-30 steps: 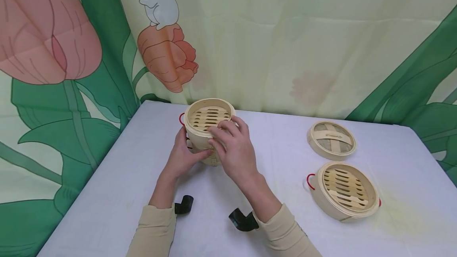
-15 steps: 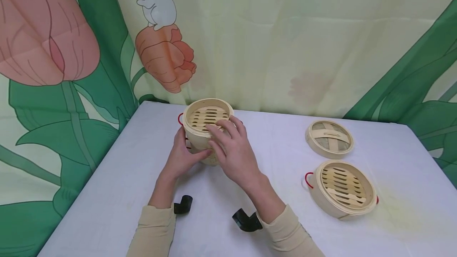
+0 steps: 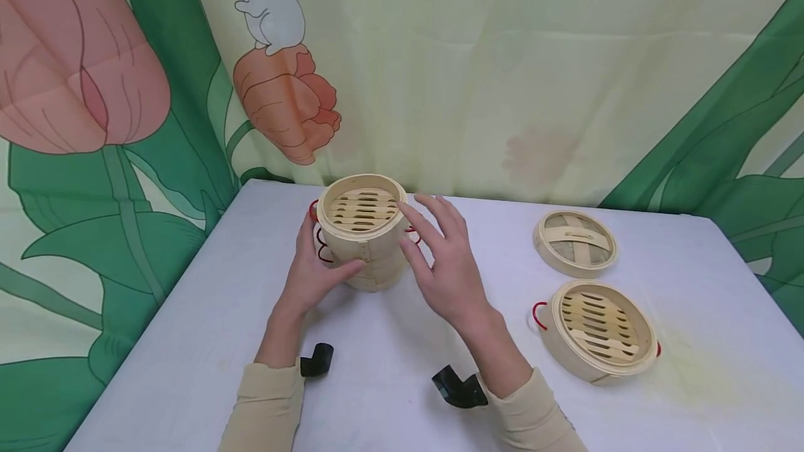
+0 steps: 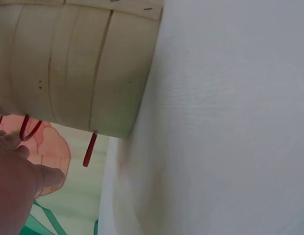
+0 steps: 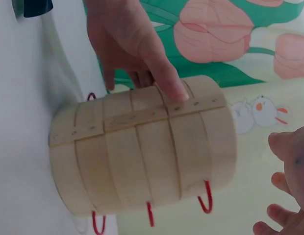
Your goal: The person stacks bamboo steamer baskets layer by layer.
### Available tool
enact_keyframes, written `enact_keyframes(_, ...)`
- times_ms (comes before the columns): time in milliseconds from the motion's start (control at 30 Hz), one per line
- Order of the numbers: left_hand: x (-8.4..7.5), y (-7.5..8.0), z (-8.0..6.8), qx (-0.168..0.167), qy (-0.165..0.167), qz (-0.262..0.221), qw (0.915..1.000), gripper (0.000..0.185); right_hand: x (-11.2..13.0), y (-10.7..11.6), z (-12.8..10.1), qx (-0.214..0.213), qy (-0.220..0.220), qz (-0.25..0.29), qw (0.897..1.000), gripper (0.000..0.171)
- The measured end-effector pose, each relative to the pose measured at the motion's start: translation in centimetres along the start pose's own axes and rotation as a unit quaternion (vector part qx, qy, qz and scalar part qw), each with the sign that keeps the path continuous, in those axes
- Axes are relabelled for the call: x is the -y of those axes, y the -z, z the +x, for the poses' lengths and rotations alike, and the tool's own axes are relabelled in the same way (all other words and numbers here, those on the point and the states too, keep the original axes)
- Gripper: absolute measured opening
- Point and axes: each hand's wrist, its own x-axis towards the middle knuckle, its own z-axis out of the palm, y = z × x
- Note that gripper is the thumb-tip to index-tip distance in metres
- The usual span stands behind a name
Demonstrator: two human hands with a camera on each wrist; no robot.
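Bamboo steamer stack [image 3: 364, 232] stands upright, open top facing up.

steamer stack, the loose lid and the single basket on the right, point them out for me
steamer stack [image 3: 367, 257], head view, on its front side wall.
loose lid [image 3: 576, 243], head view, on the top strap handle.
single basket [image 3: 597, 326], head view, on its slatted floor.

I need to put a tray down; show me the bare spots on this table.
Free: the table's left strip beside the left hand, and the middle gap between the right hand and the lid. Crowded: the right side, with lid and single steamer, and around the stack.
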Motion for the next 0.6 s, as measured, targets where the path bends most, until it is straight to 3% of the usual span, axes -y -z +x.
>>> enact_keyframes(267,-0.7,0.6,-0.1,-0.009,0.06,0.006,0.9981,0.126,-0.2,2.9,0.2,-0.047,0.004,-0.005,0.999,0.045)
enact_keyframes(600,-2.5,0.7,-0.5,-0.021,0.026,0.003,0.9994,0.116,-0.6,7.6,-1.1,-0.058,-0.008,-0.042,0.997,0.042)
